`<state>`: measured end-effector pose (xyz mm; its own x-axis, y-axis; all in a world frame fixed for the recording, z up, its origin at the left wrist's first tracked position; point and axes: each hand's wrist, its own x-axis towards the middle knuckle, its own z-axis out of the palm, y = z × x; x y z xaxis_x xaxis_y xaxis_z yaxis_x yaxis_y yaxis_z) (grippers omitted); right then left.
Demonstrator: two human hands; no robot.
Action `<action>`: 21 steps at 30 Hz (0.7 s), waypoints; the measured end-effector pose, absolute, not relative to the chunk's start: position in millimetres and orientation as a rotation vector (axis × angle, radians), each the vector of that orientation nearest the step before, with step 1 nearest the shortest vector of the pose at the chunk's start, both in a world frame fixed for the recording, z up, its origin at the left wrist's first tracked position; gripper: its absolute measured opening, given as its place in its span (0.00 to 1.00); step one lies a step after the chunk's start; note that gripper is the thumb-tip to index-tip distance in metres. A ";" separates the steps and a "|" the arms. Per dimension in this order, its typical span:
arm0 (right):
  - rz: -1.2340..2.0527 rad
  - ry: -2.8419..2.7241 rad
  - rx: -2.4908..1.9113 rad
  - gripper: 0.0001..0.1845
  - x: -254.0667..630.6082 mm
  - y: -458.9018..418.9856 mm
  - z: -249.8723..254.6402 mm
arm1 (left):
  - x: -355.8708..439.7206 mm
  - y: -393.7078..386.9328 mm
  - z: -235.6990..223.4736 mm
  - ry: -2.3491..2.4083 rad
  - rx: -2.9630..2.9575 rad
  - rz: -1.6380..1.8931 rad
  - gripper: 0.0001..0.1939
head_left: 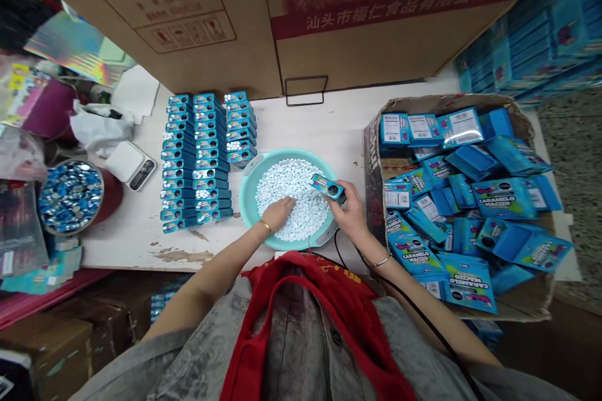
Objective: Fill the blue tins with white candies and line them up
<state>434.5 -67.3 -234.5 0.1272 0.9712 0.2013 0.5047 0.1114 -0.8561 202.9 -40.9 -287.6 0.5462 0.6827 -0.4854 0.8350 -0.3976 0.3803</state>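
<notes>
A turquoise plastic basin [249, 200] full of small white candies [294, 175] sits in front of me. My left hand [278, 213] is down among the candies, its fingers drawn together and their tips partly buried. Whatever lies between those fingertips is hidden. Over the basin's right side, my right hand [348, 205] grips a small blue candy box [325, 185], tilted, with its narrow end facing up and a dark round window in it. To the left of the basin, similar blue boxes [211, 156] stand packed in three rows; white candies show in some windows.
At right, an open carton [374, 169] holds a heap of blue boxes. Large cardboard boxes [352, 56] wall off the back, near a black wire handle [305, 91]. On the left are a white scale [132, 165] and a tub [110, 194] of shiny blue pieces.
</notes>
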 end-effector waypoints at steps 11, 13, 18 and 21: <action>0.713 -1.370 -1.533 0.17 438.7 -65.5 -232.8 | 191.1 -51.1 -256.3 0.957 1.927 0.021 0.19; 0.685 -1.416 -1.531 0.17 438.2 -65.4 -233.2 | 179.6 -44.3 -231.5 0.903 1.889 0.129 0.18; 0.620 -1.627 -1.490 0.19 430.7 -63.9 -236.9 | 173.5 -18.4 -156.6 0.865 2.036 0.120 0.16; 0.597 -1.754 -1.437 0.25 423.5 -64.0 -238.8 | 191.2 -4.7 -120.3 0.934 2.197 -0.120 0.16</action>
